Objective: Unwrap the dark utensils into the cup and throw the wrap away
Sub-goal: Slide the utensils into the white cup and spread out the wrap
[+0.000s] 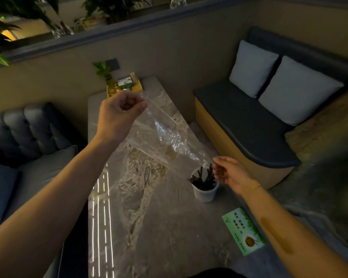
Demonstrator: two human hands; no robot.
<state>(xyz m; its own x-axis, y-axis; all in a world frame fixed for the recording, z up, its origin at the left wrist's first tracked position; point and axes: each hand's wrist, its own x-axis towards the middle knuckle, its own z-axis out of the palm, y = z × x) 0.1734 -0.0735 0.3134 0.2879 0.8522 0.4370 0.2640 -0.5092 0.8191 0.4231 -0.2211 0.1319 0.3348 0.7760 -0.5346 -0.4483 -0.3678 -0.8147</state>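
Both hands pinch the clear wrap (pixel 169 137), left hand (pixel 119 115) high, right hand (pixel 231 175) just beside the cup (pixel 204 192) near the table's (pixel 169 237) right edge. Dark utensils (pixel 203 177) seemingly stand inside it; a trailing wrap corner could snag them and tip the cup.

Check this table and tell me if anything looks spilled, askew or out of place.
Nothing looks spilled. The dark utensils stand in the white plastic cup, leaning unevenly. The clear plastic wrap is stretched in the air between the left hand and right hand, not yet discarded. A green printed card lies skewed near the marble table's edge.
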